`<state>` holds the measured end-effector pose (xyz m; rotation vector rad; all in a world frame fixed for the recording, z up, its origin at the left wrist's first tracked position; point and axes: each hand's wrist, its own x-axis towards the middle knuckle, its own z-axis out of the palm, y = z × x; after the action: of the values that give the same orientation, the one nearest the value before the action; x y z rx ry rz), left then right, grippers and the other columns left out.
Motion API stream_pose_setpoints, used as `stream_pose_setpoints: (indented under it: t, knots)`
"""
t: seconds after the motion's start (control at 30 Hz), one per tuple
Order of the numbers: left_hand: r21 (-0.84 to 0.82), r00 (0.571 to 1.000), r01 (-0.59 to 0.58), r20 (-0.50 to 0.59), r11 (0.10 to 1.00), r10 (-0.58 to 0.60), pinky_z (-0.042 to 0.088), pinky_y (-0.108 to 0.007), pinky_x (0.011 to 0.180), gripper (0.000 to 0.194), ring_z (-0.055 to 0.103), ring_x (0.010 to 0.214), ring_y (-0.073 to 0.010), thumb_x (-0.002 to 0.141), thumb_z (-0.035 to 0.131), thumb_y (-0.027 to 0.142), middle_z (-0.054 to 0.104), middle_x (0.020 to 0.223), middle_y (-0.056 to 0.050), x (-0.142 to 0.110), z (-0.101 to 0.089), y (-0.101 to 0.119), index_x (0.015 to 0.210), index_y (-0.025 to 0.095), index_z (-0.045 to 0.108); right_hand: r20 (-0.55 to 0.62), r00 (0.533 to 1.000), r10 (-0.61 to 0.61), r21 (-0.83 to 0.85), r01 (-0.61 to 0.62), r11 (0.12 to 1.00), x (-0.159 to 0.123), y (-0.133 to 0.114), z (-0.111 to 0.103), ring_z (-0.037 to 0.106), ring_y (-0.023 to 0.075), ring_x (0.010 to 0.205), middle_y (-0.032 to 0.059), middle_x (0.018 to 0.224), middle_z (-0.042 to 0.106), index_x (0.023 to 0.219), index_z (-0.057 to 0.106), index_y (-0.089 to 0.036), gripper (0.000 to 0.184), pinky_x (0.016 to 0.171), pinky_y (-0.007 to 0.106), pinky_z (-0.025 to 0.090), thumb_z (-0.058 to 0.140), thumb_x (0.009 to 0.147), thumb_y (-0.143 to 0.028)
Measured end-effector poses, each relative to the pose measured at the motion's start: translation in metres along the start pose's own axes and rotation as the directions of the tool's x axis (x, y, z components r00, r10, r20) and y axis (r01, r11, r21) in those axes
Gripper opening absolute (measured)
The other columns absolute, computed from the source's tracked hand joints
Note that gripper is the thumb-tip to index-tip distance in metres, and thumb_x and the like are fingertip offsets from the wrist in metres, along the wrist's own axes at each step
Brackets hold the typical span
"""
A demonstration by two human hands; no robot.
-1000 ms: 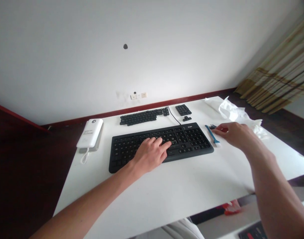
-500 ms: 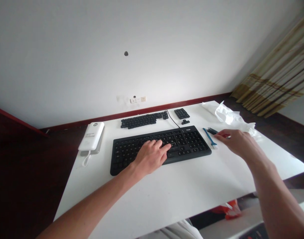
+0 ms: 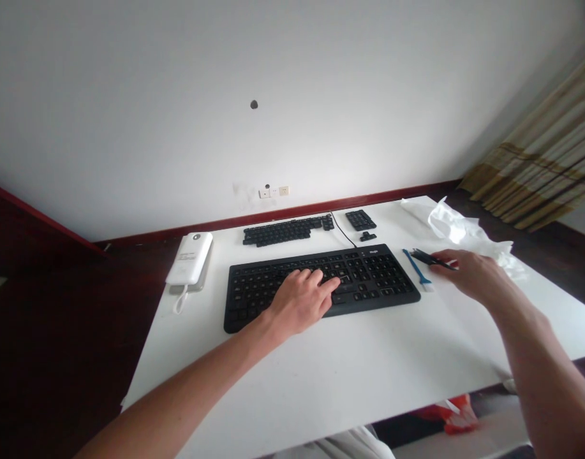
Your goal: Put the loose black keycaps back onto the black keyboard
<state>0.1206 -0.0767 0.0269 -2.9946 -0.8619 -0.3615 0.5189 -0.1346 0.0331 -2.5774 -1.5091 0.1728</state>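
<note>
The keyboard [image 3: 369, 280] lies lengthwise from left to right on the white table [image 3: 296, 376], under the loosely spread left hand [image 3: 304, 299]. The right hand [image 3: 469, 271] pinches a slim black tool [image 3: 433, 259], its long axis slanting, pronged end pointing left and away, beside the blue brush [image 3: 416, 268].

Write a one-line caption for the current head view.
Left hand on a keyboard stripped of keycaps; right hand at a black tool beside a blue brush.
</note>
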Motion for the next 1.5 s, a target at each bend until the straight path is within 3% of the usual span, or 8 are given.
stream_pose_setpoints:
  t: [0.3, 0.47, 0.57, 0.7, 0.83, 0.97, 1.17, 1.5]
  knots:
    - [0.014, 1.0, -0.009, -0.013, 1.0, 0.009, 0.047, -0.037, 0.073, 0.035, 0.063, 0.086, -0.0223, 0.105, 0.047, 0.029, 0.065, 0.097, -0.004, -0.002, -0.001, 0.001, 0.136, 0.028, 0.063, -0.196, 0.979, -0.054, 0.181, 0.091, 0.979, -0.002, -0.012, 0.001, 0.073, 0.032, 0.088, 0.0105, 0.093, 0.077, 0.107, 0.068, -0.025, 0.029, 0.076, 0.04, 0.049, 0.067, 0.085, -0.044]
    - [-0.048, 0.999, 0.008, -0.036, 0.999, -0.01, 0.05, -0.035, 0.076, 0.041, 0.065, 0.086, -0.0214, 0.106, 0.046, 0.03, 0.068, 0.098, -0.005, -0.001, 0.0, 0.0, 0.145, 0.028, 0.057, -0.126, 0.982, -0.144, 0.571, 0.19, 0.799, -0.015, -0.044, -0.007, 0.071, 0.0259, 0.083, 0.0072, 0.088, 0.073, 0.112, 0.062, -0.025, 0.036, 0.073, 0.036, 0.05, 0.065, 0.09, -0.053]
    - [-0.213, 0.992, 0.053, -0.099, 0.976, -0.076, 0.052, -0.033, 0.077, 0.045, 0.067, 0.086, -0.02, 0.106, 0.049, 0.037, 0.07, 0.102, -0.004, 0.001, -0.004, 0.0, 0.149, 0.025, 0.052, -0.013, 0.924, -0.382, 0.692, 0.284, 0.664, -0.033, -0.078, -0.01, 0.062, 0.0207, 0.072, 0.0049, 0.085, 0.068, 0.114, 0.065, -0.023, 0.046, 0.063, 0.032, 0.047, 0.065, 0.091, -0.062]
    - [-0.555, 0.946, 0.201, -0.105, 0.807, -0.307, 0.048, -0.027, 0.071, 0.039, 0.064, 0.076, -0.0149, 0.104, 0.054, 0.053, 0.069, 0.089, 0.0, 0.005, -0.014, 0.004, 0.125, 0.021, 0.064, -0.009, 0.896, -0.444, 0.606, 0.358, 0.71, -0.072, -0.129, -0.009, 0.062, 0.0218, 0.076, 0.0046, 0.091, 0.071, 0.132, 0.067, -0.026, 0.046, 0.064, 0.032, 0.048, 0.061, 0.098, -0.056]
    - [-0.692, 0.934, 0.214, -0.063, 0.689, -0.353, 0.039, -0.024, 0.062, 0.034, 0.056, 0.067, -0.0115, 0.099, 0.063, 0.054, 0.063, 0.076, 0.004, 0.006, -0.021, 0.011, 0.107, 0.022, 0.07, 0.025, 0.814, -0.581, 0.828, 0.308, 0.468, -0.1, -0.162, -0.001, 0.067, 0.0265, 0.099, 0.0064, 0.111, 0.073, 0.14, 0.063, -0.029, 0.043, 0.085, 0.037, 0.054, 0.058, 0.102, -0.049]
    - [-0.725, 0.929, 0.199, -0.074, 0.659, -0.363, 0.038, -0.024, 0.062, 0.032, 0.053, 0.065, -0.0108, 0.099, 0.064, 0.052, 0.06, 0.073, 0.004, 0.004, -0.024, 0.014, 0.104, 0.021, 0.07, 0.072, 0.833, -0.548, 0.98, 0.042, 0.192, -0.103, -0.171, 0.004, 0.067, 0.0241, 0.098, 0.0062, 0.108, 0.071, 0.124, 0.067, -0.026, 0.036, 0.09, 0.037, 0.055, 0.075, 0.092, -0.042]
    - [-0.584, 0.957, 0.129, -0.138, 0.801, -0.255, 0.049, -0.028, 0.077, 0.025, 0.063, 0.083, -0.0158, 0.101, 0.063, 0.042, 0.067, 0.09, -0.001, 0.003, -0.018, 0.013, 0.114, 0.02, 0.067, 0.097, 0.907, -0.411, 0.98, -0.16, -0.121, -0.089, -0.172, -0.001, 0.058, 0.0143, 0.08, 0.0019, 0.094, 0.061, 0.103, 0.066, -0.024, 0.021, 0.07, 0.024, 0.051, 0.078, 0.088, -0.033]
    - [-0.156, 0.998, 0.016, -0.065, 0.988, -0.027, 0.053, -0.043, 0.092, 0.049, 0.058, 0.104, -0.0269, 0.099, 0.062, 0.05, 0.064, 0.12, -0.009, 0.0, 0.004, 0.009, 0.138, 0.021, 0.064, -0.001, 0.809, -0.588, 0.993, -0.067, -0.094, -0.052, -0.174, -0.018, 0.049, 0.013, 0.068, -0.0004, 0.088, 0.056, 0.105, 0.057, -0.026, 0.026, 0.062, 0.028, 0.043, 0.078, 0.088, -0.029]
